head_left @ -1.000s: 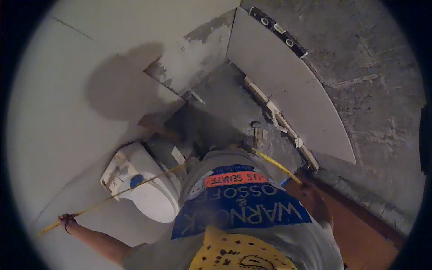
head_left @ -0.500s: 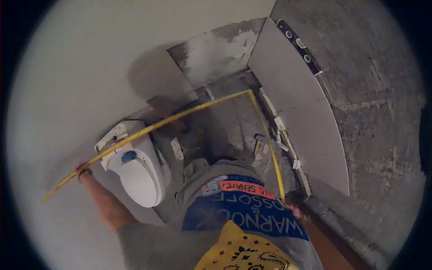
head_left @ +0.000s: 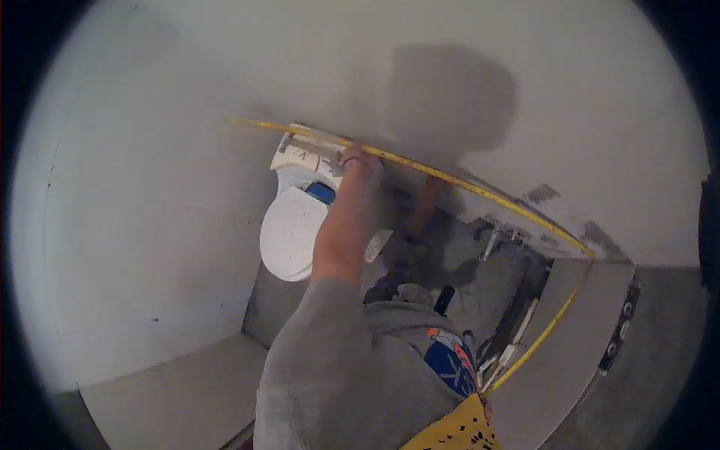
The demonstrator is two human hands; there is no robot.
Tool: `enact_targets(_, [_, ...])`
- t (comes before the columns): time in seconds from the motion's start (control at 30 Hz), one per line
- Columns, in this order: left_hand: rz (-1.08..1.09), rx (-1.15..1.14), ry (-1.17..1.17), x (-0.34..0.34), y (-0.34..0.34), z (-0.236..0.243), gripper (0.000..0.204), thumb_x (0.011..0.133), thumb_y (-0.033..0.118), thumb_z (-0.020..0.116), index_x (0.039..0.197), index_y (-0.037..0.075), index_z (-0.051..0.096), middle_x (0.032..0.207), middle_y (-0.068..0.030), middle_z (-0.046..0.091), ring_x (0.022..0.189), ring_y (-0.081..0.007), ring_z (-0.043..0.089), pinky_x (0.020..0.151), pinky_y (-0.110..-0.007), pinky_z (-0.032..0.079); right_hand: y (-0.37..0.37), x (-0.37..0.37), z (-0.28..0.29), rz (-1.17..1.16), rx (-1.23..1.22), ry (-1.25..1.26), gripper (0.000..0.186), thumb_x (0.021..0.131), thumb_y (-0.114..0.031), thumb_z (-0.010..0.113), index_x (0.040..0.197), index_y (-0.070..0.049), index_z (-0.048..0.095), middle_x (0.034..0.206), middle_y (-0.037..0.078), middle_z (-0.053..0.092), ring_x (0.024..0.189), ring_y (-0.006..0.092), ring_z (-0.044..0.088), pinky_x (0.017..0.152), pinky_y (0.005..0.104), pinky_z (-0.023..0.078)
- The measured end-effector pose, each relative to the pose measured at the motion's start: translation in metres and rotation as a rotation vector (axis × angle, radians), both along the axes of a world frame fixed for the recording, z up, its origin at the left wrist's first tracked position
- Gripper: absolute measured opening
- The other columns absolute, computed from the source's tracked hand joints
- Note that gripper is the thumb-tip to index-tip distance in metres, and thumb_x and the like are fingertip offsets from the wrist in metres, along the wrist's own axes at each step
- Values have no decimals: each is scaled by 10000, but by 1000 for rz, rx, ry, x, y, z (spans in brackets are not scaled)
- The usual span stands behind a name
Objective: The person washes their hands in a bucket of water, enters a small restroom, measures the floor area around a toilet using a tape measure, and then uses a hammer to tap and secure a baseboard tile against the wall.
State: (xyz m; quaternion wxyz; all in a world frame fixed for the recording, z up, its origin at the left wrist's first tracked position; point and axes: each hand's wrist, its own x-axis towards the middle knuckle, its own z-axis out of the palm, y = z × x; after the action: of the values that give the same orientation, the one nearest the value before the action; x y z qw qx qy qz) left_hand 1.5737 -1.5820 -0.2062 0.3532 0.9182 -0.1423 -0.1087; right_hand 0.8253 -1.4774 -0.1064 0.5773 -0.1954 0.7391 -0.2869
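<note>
My left hand [head_left: 358,159] reaches up over a white toilet [head_left: 289,232], closed on a yellow measuring tape [head_left: 450,176]. The tape runs along the wall [head_left: 187,195], bends at the far right corner and comes back down toward my body. My right hand [head_left: 487,409] shows only as a sliver beside my yellow patterned bandana, where the tape ends; its fingers are hidden. A blue object [head_left: 321,192] rests on the toilet behind the lid, below pale pieces on its top.
A pale board [head_left: 551,371] lines the right side, with a black level [head_left: 621,322] along its edge. The rough grey floor [head_left: 469,262] holds debris and strips. Another pale panel [head_left: 165,390] is at the lower left. A large shadow falls on the wall.
The view has swung left toward the wall and toilet. My left arm is now extended upward and centrally; the taut tape spans the wall, and my right hand has become mostly hidden.
</note>
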Motion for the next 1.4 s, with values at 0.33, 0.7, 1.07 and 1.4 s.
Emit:
enact_targets(0.33, [-212,784,-101,78,-35,21,339,766,288,538,1060,119,535,1097,-82,543,1017,-227,511,835,-323,424,-102,70,48,44,169,-117,313,756,-348,504,868,-57,527,789,51,538,740,198,505,673,334,413])
enact_targets(0.7, [-665,1068,-371,101,-57,2,334,792,352,478,1082,199,540,1077,-18,561,975,-176,536,811,-308,442,-116,107,64,-28,210,-102,313,756,-341,505,876,-52,526,797,56,537,750,200,505,675,337,416])
enact_targets(1.07, [-718,924,-94,66,-84,-39,325,755,232,525,1055,112,562,1114,-97,533,1005,-241,526,820,-361,443,-103,110,82,-53,229,-99,313,757,-334,507,883,-48,525,805,60,536,761,203,505,677,341,418])
enact_targets(1.4, [-712,1011,-114,6,-111,-56,307,815,261,436,1061,125,560,1147,-64,517,1007,-221,527,816,-318,445,-76,102,99,-156,249,-56,313,757,-327,508,890,-44,524,813,65,536,771,205,505,679,343,420])
